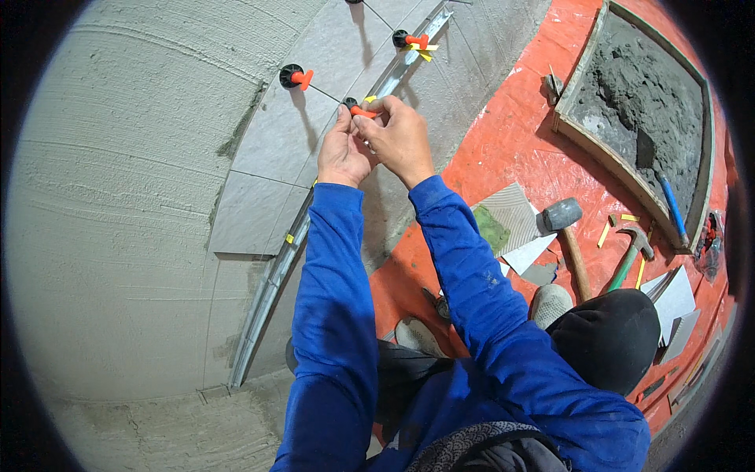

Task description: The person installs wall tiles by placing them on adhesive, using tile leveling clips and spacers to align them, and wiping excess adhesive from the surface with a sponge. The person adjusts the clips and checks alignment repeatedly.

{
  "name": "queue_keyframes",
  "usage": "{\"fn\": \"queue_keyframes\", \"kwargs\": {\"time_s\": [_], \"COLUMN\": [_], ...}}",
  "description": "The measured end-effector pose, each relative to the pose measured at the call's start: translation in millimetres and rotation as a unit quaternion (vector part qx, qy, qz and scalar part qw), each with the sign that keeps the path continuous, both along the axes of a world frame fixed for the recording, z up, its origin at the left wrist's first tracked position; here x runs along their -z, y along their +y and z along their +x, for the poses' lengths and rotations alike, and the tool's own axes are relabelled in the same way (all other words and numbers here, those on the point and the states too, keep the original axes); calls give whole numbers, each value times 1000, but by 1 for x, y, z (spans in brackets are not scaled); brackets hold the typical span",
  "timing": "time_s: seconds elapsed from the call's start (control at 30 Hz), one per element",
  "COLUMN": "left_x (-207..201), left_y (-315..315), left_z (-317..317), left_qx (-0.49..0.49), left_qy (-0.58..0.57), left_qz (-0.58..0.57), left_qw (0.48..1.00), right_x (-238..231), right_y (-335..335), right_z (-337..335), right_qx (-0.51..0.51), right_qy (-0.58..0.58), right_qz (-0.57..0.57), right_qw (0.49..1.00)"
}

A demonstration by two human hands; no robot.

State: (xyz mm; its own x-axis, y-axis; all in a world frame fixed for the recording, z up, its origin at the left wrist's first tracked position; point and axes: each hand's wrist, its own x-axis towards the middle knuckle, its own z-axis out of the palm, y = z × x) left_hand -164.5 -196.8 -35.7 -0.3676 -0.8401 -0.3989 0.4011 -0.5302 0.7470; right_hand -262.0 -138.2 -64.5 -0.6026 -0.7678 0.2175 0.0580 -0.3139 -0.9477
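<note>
Grey tiles (271,141) cover part of the rough plastered wall, above a metal rail (271,293) that slants along their lower edge. My right hand (401,138) pinches the red T-shaped handle of a tile leveler (360,110) at a tile joint. My left hand (344,153) is closed around the leveler's near side, its fingertips against the black base and partly hidden. Another tile leveler (295,77) sits on a joint to the upper left, and one more leveler (405,39) stands farther up beside yellow wedges (425,53). A yellow wedge (290,238) sits at the rail lower down.
An orange sheet (491,149) covers the floor at right. On it lie a wood-edged trough (609,165) of grey mortar (641,86), a rubber mallet (563,214), a claw hammer (627,263) and tile pieces (672,303). My knee (609,338) is beside the hammer.
</note>
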Motion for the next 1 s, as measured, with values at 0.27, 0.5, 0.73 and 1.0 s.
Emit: {"fn": "queue_keyframes", "kwargs": {"time_s": [0.27, 0.5, 0.73, 1.0], "left_x": [1, -1, 7, 10], "left_y": [-2, -3, -9, -14], "left_z": [0, 7, 2, 8], "left_qx": [-22, 98, 2, 1], "left_qy": [-28, -55, 22, 73], "left_qz": [-5, -5, 19, 18], "left_qw": [999, 994, 1000, 997], "right_x": [-3, 2, -1, -2], "right_y": [0, -4, 0, -2], "right_z": [-1, -8, 0, 2], "right_qx": [-109, -257, -16, 31], "right_qy": [-186, -410, -32, 17], "right_qz": [31, 12, -23, 4], "right_qw": [976, 875, 999, 999]}}
